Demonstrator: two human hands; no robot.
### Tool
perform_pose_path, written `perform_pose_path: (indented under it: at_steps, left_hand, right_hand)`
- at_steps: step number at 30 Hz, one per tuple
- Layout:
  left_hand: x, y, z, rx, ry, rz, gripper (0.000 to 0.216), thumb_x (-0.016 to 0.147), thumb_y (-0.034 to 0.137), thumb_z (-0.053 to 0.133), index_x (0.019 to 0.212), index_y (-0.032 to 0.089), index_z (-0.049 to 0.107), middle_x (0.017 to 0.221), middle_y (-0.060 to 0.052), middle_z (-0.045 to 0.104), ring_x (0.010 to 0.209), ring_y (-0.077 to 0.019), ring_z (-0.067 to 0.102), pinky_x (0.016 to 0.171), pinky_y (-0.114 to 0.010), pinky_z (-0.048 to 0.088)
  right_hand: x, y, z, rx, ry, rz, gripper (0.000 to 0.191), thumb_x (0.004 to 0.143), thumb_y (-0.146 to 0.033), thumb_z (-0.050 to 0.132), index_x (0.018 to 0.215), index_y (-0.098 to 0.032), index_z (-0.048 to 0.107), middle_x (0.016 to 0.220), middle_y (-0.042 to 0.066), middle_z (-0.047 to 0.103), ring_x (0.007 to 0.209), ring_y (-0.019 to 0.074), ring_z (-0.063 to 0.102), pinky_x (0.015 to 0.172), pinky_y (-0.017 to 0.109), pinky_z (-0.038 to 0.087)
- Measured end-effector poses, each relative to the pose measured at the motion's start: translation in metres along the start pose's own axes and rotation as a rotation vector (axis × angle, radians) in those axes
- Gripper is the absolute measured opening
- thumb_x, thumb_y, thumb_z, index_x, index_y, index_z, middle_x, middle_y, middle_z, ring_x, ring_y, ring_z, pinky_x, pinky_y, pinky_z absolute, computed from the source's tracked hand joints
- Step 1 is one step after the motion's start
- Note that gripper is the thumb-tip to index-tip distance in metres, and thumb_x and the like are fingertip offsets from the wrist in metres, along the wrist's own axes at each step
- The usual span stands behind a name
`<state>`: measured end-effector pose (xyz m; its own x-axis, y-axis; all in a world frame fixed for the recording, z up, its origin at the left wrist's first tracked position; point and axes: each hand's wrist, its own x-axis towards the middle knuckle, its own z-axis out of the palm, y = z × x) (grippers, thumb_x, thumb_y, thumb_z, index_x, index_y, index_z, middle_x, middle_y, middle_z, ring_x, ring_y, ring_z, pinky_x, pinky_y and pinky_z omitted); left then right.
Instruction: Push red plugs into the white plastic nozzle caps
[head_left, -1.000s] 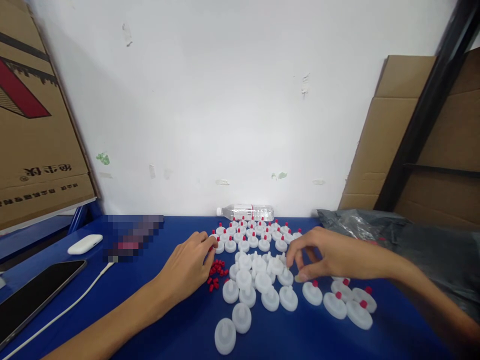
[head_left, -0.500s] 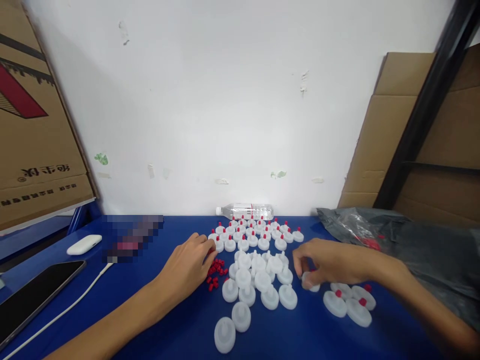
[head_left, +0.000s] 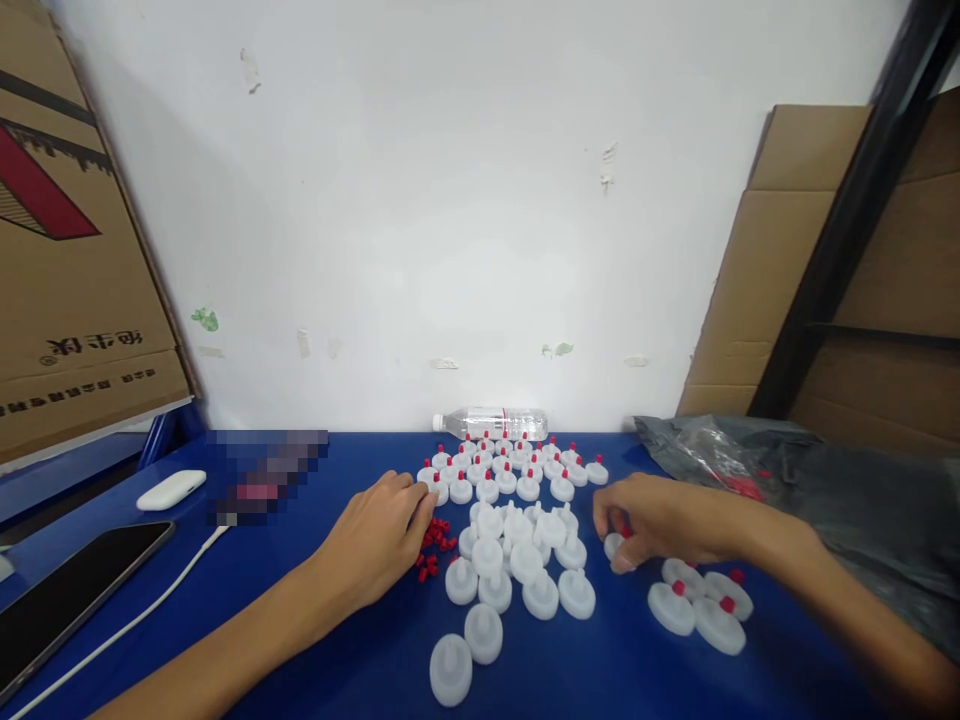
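My right hand point(head_left: 637, 520) grips a white round nozzle lid point(head_left: 613, 545) with a red cap on its tip, at the right of the lids. Its fingers are curled round the lid and partly hide it. My left hand point(head_left: 390, 525) rests beside a small pile of loose red caps point(head_left: 433, 545). Its fingers are bent and closed, and the fingertips are hidden, so what they hold cannot be seen. White nozzle lids without caps point(head_left: 525, 562) lie heaped between my hands. Behind them stand rows of lids with red caps point(head_left: 527, 487).
Several red-capped lids point(head_left: 671, 608) lie by my right forearm. A clear bottle point(head_left: 491, 423) lies against the wall. Grey plastic bags point(head_left: 847, 500) cover the right side. A phone point(head_left: 82, 590), a white case point(head_left: 171, 490) and a cable point(head_left: 150, 605) are at the left.
The lid in my right hand has tilted, and its red cap now shows between the fingers. My left hand has hardly moved.
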<state>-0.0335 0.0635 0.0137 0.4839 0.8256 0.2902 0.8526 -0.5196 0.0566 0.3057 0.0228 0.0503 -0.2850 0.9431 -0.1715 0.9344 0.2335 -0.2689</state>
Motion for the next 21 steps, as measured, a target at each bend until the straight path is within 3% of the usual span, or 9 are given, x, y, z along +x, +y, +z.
perform_pose_path:
  at_steps: [4,9,15,21]
  left_hand:
    - [0.001,0.0,-0.002,-0.009,0.018,-0.008,0.037,0.106,0.031,0.033,0.09,0.019,0.064,0.09,-0.008,0.064,0.088,-0.0257,0.06,0.072,-0.036,0.043]
    - [-0.001,0.002,-0.006,-0.085,0.105,0.007,0.032,0.105,0.031,0.034,0.101,0.019,0.064,0.096,-0.008,0.063,0.094,-0.0257,0.058,0.08,-0.039,0.045]
    - [-0.006,0.012,-0.013,-0.227,0.229,0.199,0.028,0.105,0.025,0.033,0.103,0.019,0.06,0.098,-0.007,0.061,0.091,-0.0229,0.054,0.08,-0.038,0.044]
    - [-0.018,0.027,-0.015,-0.192,0.287,0.353,0.021,0.101,0.02,0.039,0.117,0.018,0.054,0.102,-0.008,0.06,0.092,-0.0254,0.048,0.081,-0.043,0.039]
  right_hand:
    - [0.0,-0.008,-0.006,-0.062,0.005,-0.069,0.024,0.077,-0.021,0.069,0.101,-0.028,0.072,0.088,0.002,0.068,0.076,0.0198,0.066,0.062,0.028,0.048]
    - [0.002,-0.009,-0.011,-0.087,0.108,-0.203,0.024,0.09,-0.031,0.059,0.113,-0.027,0.065,0.112,0.007,0.064,0.098,0.0246,0.063,0.083,0.037,0.049]
    - [0.006,-0.031,-0.007,-0.154,0.38,-0.319,0.025,0.101,-0.038,0.047,0.115,-0.023,0.06,0.112,0.009,0.061,0.094,0.0234,0.062,0.083,0.039,0.049]
    - [0.009,-0.06,0.017,-0.343,0.549,-0.581,0.034,0.104,-0.049,0.041,0.108,-0.019,0.058,0.101,0.007,0.061,0.082,0.0197,0.062,0.068,0.032,0.047]
